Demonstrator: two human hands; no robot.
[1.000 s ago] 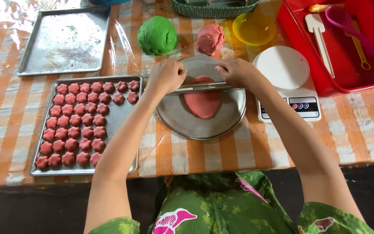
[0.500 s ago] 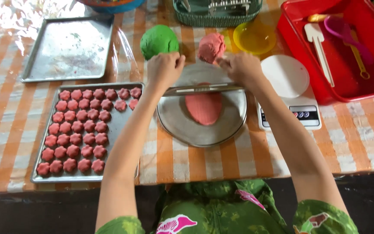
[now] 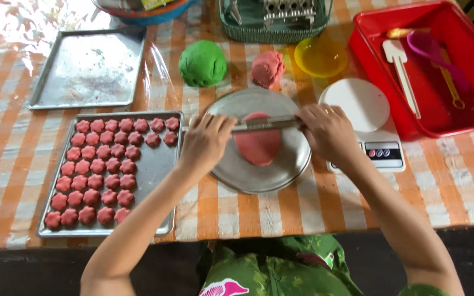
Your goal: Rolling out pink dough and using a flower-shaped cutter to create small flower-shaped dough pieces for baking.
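Two bare forearms are seen without sleeves, a thin ring (image 3: 328, 111) is worn on a finger of the right hand (image 3: 327, 131), and a green floral-patterned garment (image 3: 281, 271) with pink markings is worn below.

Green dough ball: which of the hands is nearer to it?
Left. The left hand lies just below the green dough ball, on the metal rolling pin; the right hand is farther off, to the ball's lower right.

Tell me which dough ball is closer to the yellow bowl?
The pink ball. It sits right beside the yellow bowl; the green ball lies farther left.
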